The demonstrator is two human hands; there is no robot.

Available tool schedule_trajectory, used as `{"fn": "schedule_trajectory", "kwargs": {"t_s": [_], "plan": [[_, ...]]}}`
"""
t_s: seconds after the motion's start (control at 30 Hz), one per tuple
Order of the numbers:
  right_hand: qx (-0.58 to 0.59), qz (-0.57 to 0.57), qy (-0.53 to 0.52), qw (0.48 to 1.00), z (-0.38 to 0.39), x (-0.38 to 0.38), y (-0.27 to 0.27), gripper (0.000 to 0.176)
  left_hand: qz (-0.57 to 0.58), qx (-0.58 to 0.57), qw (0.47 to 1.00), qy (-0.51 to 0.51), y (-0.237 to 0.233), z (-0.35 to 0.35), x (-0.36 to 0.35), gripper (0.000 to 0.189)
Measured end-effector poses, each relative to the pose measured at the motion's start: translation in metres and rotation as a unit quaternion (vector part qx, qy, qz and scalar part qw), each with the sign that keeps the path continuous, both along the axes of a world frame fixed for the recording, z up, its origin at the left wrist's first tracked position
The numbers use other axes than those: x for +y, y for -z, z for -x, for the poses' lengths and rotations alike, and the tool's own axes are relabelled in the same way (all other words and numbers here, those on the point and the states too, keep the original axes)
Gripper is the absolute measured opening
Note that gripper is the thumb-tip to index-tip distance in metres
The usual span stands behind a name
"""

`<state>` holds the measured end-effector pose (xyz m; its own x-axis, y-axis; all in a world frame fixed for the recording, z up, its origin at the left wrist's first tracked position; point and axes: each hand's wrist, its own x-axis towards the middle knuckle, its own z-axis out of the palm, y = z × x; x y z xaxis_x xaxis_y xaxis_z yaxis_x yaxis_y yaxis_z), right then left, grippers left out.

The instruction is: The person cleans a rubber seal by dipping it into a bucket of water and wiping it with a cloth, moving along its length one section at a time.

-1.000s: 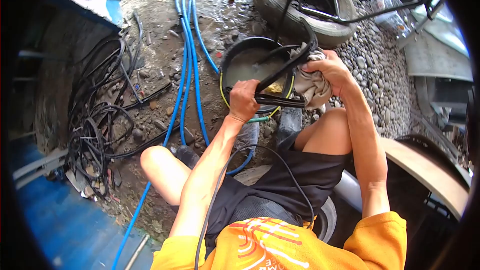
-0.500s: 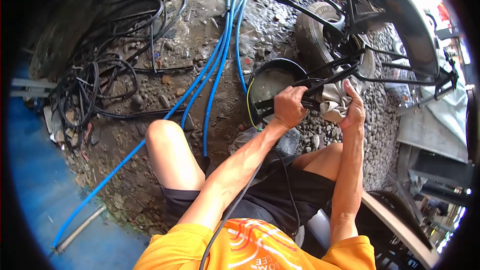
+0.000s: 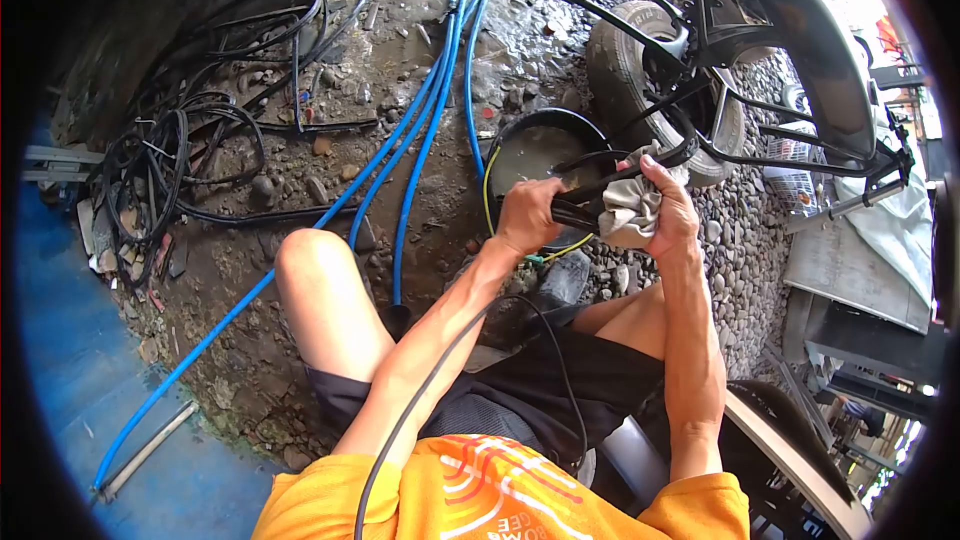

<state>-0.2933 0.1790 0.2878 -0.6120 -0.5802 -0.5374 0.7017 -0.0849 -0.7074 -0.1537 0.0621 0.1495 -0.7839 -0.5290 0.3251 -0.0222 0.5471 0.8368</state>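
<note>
A black rubber inner tube stretches between my hands above the near right rim of a black basin of murky water. My left hand is closed around the tube's left part, over the basin's near edge. A crumpled grey-beige rag is wrapped about the tube farther right. My right hand grips that rag, with the thumb pointing up along it. Part of the tube loops out past the rag toward the tire; the stretch under the cloth is hidden.
Blue hoses run across the muddy ground left of the basin. Tangled black cables lie farther left. A black metal vehicle frame stands at upper right, near a white basket. Gravel covers the ground at right.
Both hands, the tube and the rag have shifted left and slightly nearer to me. More of the black loop now shows beyond the rag. The camera view has moved a little.
</note>
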Motion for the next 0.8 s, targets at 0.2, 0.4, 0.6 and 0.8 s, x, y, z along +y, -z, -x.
{"fn": "schedule_trajectory", "kwargs": {"t_s": [0.2,0.4,0.6,0.8], "plan": [[0.019,-0.117,0.033,0.992,0.003,0.020,0.010,0.007,-0.050,-0.135,0.983,0.118,0.059,-0.031,-0.023,0.037],[0.056,-0.211,0.055,0.974,-0.001,0.030,0.022,0.016,-0.328,-0.189,0.861,0.339,0.022,-0.027,-0.069,0.063],[0.053,-0.232,0.062,0.969,-0.005,0.018,0.027,0.013,-0.231,-0.305,0.887,0.260,0.031,-0.002,-0.040,0.050],[0.099,-0.260,0.045,0.959,-0.004,0.019,0.031,0.019,-0.151,-0.409,0.855,0.281,-0.002,0.010,-0.032,0.059]]}}
